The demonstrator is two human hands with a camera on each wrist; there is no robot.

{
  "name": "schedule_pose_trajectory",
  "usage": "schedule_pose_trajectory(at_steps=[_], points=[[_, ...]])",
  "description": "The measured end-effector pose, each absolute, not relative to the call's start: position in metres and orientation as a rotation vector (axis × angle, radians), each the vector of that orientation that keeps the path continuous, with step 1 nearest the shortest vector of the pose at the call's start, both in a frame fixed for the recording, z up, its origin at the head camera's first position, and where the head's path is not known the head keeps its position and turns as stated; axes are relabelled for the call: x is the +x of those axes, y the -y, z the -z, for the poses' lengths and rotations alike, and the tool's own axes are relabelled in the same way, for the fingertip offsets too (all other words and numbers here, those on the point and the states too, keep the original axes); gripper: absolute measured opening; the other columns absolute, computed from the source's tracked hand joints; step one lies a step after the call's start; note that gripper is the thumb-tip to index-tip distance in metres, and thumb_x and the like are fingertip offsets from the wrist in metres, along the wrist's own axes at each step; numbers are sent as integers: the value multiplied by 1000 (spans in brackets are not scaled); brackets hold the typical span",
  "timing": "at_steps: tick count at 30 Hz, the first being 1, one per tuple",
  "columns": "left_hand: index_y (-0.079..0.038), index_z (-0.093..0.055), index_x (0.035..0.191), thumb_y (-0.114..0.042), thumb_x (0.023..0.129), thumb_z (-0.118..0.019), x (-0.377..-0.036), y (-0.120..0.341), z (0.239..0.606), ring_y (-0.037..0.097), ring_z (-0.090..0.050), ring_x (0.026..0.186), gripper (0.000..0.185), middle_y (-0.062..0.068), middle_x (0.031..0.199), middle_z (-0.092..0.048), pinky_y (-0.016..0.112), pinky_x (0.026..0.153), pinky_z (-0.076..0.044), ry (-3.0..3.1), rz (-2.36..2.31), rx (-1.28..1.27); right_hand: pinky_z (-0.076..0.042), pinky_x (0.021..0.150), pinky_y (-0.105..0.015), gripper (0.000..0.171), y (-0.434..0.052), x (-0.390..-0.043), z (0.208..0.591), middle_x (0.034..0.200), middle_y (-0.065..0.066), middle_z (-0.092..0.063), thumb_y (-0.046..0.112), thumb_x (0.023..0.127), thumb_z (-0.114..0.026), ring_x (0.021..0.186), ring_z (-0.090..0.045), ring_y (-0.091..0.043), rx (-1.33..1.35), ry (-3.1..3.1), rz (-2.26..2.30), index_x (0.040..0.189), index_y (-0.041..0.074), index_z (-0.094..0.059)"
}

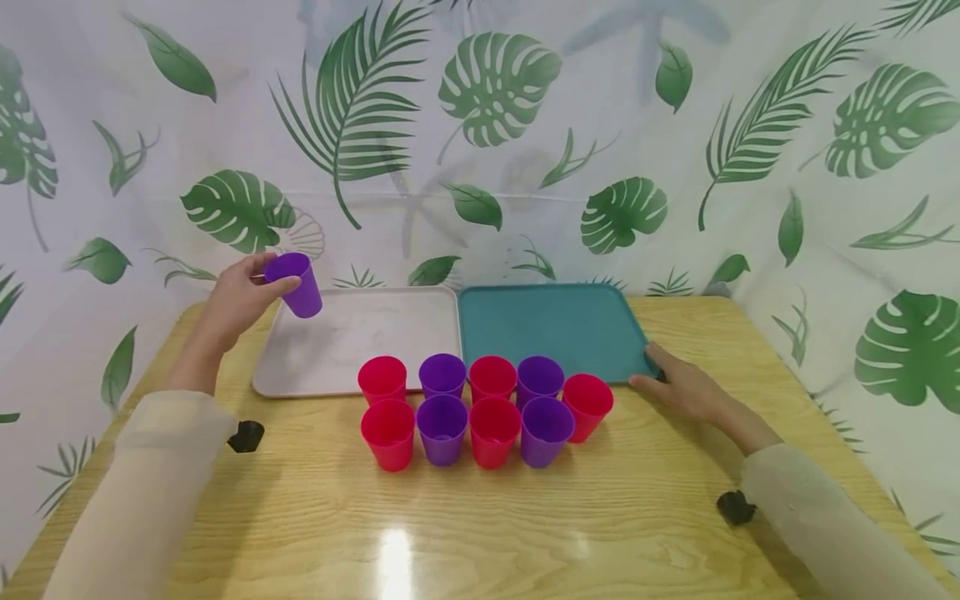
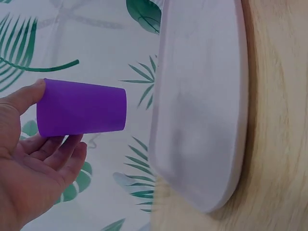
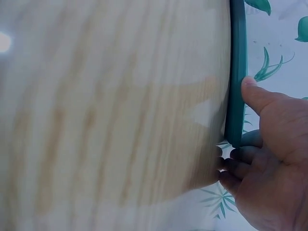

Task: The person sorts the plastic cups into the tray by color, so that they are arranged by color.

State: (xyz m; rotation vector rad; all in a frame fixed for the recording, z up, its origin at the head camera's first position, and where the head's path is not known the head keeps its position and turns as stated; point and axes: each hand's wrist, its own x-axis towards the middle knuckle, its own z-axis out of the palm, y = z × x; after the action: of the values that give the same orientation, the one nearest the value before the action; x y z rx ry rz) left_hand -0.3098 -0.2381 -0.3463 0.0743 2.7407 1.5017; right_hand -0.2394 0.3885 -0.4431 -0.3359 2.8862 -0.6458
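Observation:
My left hand (image 1: 238, 302) pinches a purple cup (image 1: 302, 293) by its rim, thumb on one side and fingers on the other. The cup is held in the air over the left end of the white tray (image 1: 360, 329), clear of its surface in the left wrist view. At the near right corner of the teal tray (image 1: 551, 329), my right hand (image 1: 686, 387) grips the edge (image 3: 237, 72) between thumb and fingers. Red cups (image 1: 387, 437) and purple cups (image 1: 442, 433) stand upright in two close rows in front of the trays.
Both trays lie side by side at the back of the wooden table (image 1: 480, 533), against a leaf-patterned cloth (image 1: 510, 167). One red cup (image 1: 587, 408) stands at the right end of the rows. Small black pieces (image 1: 246, 436) show beside both sleeves.

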Motion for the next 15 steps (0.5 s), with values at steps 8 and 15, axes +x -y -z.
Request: schedule_pose_trajectory(at_steps=[8, 15], points=[[5, -20, 161, -32, 101, -68, -325, 235, 367, 46, -38, 146, 86, 32, 160, -34, 54, 120, -34, -2710, -1582, -90, -28, 116, -68, 86, -390, -238, 444, 158, -42, -24, 44, 106, -56, 144, -28, -59, -331, -2871, 686, 157, -15, -19], [7, -19, 161, -31, 102, -66, -328, 233, 377, 45, -34, 148, 84, 32, 162, -29, 51, 121, -32, -2718, -1593, -157, -27, 117, -68, 86, -391, -238, 443, 158, -41, -24, 43, 107, -56, 145, -27, -58, -344, -2871, 703, 157, -16, -19]])
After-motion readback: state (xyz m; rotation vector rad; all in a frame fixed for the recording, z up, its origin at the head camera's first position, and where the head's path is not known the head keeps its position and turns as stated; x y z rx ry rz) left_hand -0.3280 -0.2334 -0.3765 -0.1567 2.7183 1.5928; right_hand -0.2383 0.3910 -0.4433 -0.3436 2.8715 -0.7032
